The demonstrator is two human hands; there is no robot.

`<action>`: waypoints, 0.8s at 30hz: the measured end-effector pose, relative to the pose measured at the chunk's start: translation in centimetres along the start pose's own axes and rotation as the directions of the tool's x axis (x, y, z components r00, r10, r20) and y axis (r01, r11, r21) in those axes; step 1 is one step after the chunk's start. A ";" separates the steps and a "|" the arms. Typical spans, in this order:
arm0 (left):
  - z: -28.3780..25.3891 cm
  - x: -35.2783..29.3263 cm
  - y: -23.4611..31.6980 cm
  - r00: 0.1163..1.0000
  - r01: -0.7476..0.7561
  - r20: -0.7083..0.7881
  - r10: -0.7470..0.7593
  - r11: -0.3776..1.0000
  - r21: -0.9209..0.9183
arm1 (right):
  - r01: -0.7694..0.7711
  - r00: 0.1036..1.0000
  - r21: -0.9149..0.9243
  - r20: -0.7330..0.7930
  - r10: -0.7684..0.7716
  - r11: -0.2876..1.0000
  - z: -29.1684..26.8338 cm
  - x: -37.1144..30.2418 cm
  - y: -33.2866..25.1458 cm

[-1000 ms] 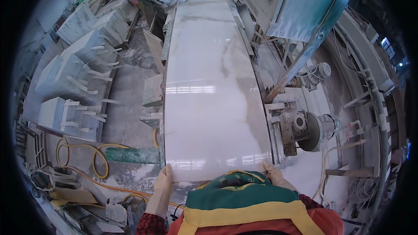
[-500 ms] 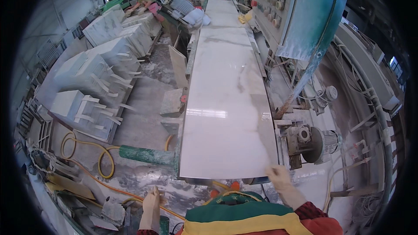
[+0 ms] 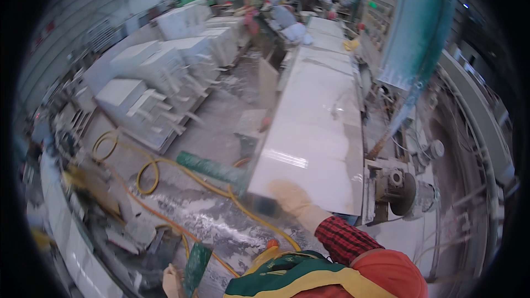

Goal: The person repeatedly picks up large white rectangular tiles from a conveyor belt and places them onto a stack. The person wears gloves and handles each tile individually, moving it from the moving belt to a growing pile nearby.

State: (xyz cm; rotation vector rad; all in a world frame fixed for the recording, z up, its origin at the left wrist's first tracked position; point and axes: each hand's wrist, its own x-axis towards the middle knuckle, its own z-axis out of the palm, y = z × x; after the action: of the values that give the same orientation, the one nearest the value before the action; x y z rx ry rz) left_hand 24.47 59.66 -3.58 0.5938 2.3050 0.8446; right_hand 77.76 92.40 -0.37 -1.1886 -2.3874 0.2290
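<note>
A long, glossy white stone slab [image 3: 314, 143] with grey veining lies on the conveyor line ahead of me. My right hand [image 3: 291, 197], in a pale glove and smeared by motion, reaches across to the slab's near left corner. Its fingers seem stretched out flat over the surface, and nothing shows in its grasp. My left hand [image 3: 172, 281] hangs low at the bottom edge, away from the slab, beside the end of a green tube [image 3: 197, 267]. Its fingers are blurred and partly hidden, so their grip is unclear.
Stacked white slabs [image 3: 130, 91] stand on the left. A yellow hose [image 3: 243, 209] and an orange hose [image 3: 171, 221] cross the wet floor. Right of the conveyor sit a motor [image 3: 411, 193] and a tall teal cabinet [image 3: 417, 27]. Broken stone pieces [image 3: 132, 234] lie lower left.
My right hand has moved left from the slab's near right corner to its near left corner. My left hand has dropped lower. The view has turned left.
</note>
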 end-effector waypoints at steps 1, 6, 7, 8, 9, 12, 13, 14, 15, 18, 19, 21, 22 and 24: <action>-2.3 -0.7 -3.5 0.988 -0.011 -0.156 0.008 1.000 -0.018 | 0.010 1.000 -0.005 0.006 -0.010 1.000 -0.4 -0.5 0.0; -10.7 -11.4 -11.0 0.822 -0.071 -0.511 0.253 0.934 0.349 | -0.071 0.997 -0.164 -0.024 0.068 0.984 -3.5 -9.5 6.5; -12.5 -12.4 -15.0 0.758 -0.063 -0.538 0.370 0.862 0.503 | -0.102 0.994 -0.185 -0.063 0.091 0.978 -3.8 -12.4 8.4; -12.7 -16.0 -13.4 0.840 0.046 -0.513 0.176 0.919 0.390 | -0.131 0.991 -0.218 -0.046 0.124 0.967 -5.5 -15.4 8.5; -15.2 -17.7 -19.7 0.823 0.222 -0.537 0.185 0.766 0.604 | -0.126 0.992 -0.219 -0.034 0.122 0.968 -7.1 -16.4 8.0; -16.4 -18.9 -23.3 0.911 0.115 -0.380 0.159 0.788 0.605 | -0.334 0.942 -0.223 -0.109 0.317 0.916 -9.8 -25.4 11.8; -17.6 -18.8 -27.0 0.871 0.064 -0.411 0.269 0.768 0.638 | -0.402 0.915 -0.240 -0.124 0.383 0.884 -10.6 -26.6 11.1; -18.0 -17.8 -28.8 0.853 0.002 -0.405 0.331 0.773 0.635 | -0.469 0.883 -0.272 -0.146 0.446 0.840 -11.4 -27.5 10.5; -17.1 -17.7 -28.6 0.836 -0.078 -0.386 0.390 0.780 0.621 | -0.498 0.867 -0.264 -0.186 0.463 0.826 -11.9 -29.0 10.0; -15.7 -17.7 -26.4 0.924 0.050 -0.338 0.179 0.820 0.571 | -0.461 0.865 -0.166 -0.301 0.401 0.871 -12.2 -31.0 6.4; -15.0 -17.9 -24.3 0.948 0.117 -0.309 0.073 0.824 0.554 | -0.415 0.887 -0.159 -0.289 0.360 0.896 -11.7 -31.0 4.0; -14.5 -19.0 -21.7 0.955 0.177 -0.296 -0.012 0.824 0.539 | -0.321 0.922 -0.126 -0.269 0.279 0.939 -10.2 -31.6 -0.5; -14.5 -19.0 -21.8 0.955 0.165 -0.296 0.006 0.819 0.550 | -0.289 0.925 -0.062 -0.274 0.262 0.955 -8.2 -32.3 -2.2; -14.3 -19.0 -22.4 0.952 0.085 -0.292 0.096 0.829 0.552 | -0.238 0.944 0.016 -0.232 0.236 0.971 -2.0 -35.3 -4.5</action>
State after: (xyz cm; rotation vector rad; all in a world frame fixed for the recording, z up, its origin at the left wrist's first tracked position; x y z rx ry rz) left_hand 24.05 26.99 -2.96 0.7548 2.8645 0.2462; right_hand 93.84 61.68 -8.63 -1.4257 -2.0469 0.1424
